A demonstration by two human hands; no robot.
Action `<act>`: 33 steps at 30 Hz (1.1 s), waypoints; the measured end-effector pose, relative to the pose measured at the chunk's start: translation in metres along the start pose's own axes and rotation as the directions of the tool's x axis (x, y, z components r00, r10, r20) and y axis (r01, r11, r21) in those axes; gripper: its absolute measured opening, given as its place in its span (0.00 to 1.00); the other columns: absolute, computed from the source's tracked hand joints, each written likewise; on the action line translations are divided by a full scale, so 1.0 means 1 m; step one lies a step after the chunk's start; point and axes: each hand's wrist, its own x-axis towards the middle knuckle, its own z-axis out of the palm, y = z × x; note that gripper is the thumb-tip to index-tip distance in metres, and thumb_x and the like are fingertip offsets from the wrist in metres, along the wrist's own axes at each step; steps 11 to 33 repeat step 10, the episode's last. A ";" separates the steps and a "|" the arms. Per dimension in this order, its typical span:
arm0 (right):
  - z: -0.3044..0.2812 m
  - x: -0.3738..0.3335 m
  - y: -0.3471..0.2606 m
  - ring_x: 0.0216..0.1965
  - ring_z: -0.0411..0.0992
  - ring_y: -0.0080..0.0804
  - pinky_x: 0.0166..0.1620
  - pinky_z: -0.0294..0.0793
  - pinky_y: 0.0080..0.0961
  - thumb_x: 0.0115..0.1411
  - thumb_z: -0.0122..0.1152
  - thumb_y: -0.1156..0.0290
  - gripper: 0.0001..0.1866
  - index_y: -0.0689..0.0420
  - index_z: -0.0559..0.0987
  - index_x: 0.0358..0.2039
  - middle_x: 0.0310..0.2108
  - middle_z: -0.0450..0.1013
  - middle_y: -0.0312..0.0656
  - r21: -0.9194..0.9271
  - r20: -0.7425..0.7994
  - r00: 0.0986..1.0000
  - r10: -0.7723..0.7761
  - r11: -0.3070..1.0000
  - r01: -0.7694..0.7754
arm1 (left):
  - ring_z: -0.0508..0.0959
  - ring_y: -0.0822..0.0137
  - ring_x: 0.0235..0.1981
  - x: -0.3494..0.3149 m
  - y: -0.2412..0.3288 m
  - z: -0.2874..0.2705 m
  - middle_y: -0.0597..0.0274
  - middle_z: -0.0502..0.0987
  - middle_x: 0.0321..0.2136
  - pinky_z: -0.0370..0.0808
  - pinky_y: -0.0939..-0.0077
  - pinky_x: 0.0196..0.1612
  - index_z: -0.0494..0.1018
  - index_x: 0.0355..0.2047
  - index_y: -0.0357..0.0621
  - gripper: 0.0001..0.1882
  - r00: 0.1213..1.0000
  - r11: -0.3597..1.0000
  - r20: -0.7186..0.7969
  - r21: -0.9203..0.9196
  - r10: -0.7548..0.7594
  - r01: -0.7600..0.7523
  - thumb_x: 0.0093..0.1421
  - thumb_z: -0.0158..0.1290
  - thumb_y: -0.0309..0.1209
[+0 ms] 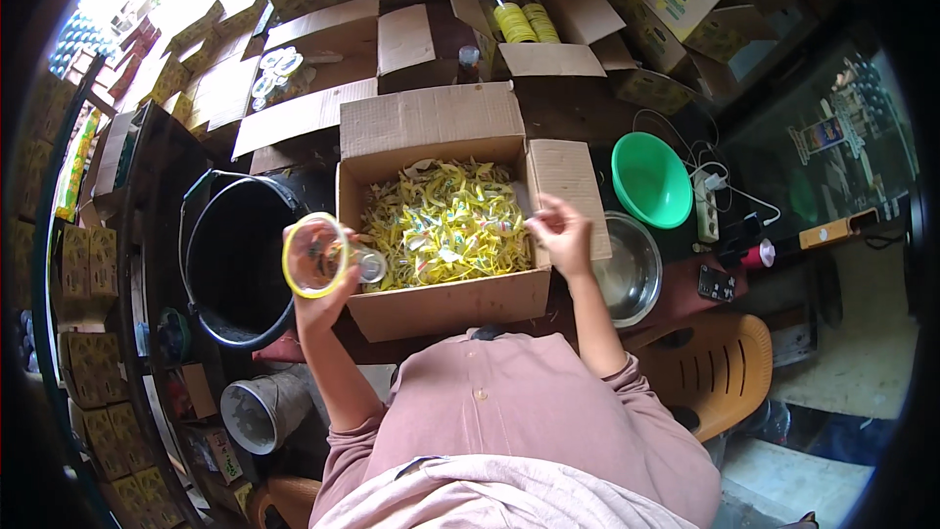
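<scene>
A cardboard box (pixel 450 311) stands open in front of me, filled with thin yellow strips (pixel 446 220) that look like shredded wrapping. My left hand (pixel 330 302) is wrapped round a clear plastic jar (pixel 315 253) with a yellow rim, its round mouth turned up toward me. Beside that hand, at the box's left edge, is a smaller clear cup-like piece (pixel 371 265); whether the hand touches it I cannot tell. Over the box's right edge, my right hand (pixel 568 235) has thumb and fingers pinched together. A blurred greyish shape shows by its fingertips, too unclear to name.
A black bucket (pixel 238 318) stands left of the box, above a grey pail (pixel 253 418). To the right are a green bowl (pixel 652 179), a metal bowl (pixel 641 274), a power strip (pixel 706 211) and a plastic chair (pixel 729 372). Farther back, an open carton (pixel 556 60) holds yellow stacks.
</scene>
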 end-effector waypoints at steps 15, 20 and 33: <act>-0.147 -0.038 0.210 0.34 0.74 0.37 0.44 0.70 0.32 0.47 0.59 0.82 0.24 0.59 0.70 0.47 0.38 0.73 0.49 -0.114 -0.489 0.808 0.329 0.894 -0.433 | 0.69 0.64 0.43 -0.012 -0.013 0.002 0.56 0.66 0.38 0.70 0.68 0.45 0.57 0.48 0.43 0.30 0.999 0.997 0.006 -0.060 -0.050 0.051 0.44 0.56 0.21; -0.147 -0.038 0.210 0.34 0.74 0.37 0.44 0.70 0.32 0.47 0.59 0.82 0.24 0.59 0.70 0.47 0.38 0.73 0.49 -0.114 -0.489 0.808 0.329 0.894 -0.433 | 0.69 0.64 0.43 -0.012 -0.013 0.002 0.56 0.66 0.38 0.70 0.68 0.45 0.57 0.48 0.43 0.30 0.999 0.997 0.006 -0.060 -0.050 0.051 0.44 0.56 0.21; -0.147 -0.038 0.210 0.34 0.74 0.37 0.44 0.70 0.32 0.47 0.59 0.82 0.24 0.59 0.70 0.47 0.38 0.73 0.49 -0.114 -0.489 0.808 0.329 0.894 -0.433 | 0.69 0.64 0.43 -0.012 -0.013 0.002 0.56 0.66 0.38 0.70 0.68 0.45 0.57 0.48 0.43 0.30 0.999 0.997 0.006 -0.060 -0.050 0.051 0.44 0.56 0.21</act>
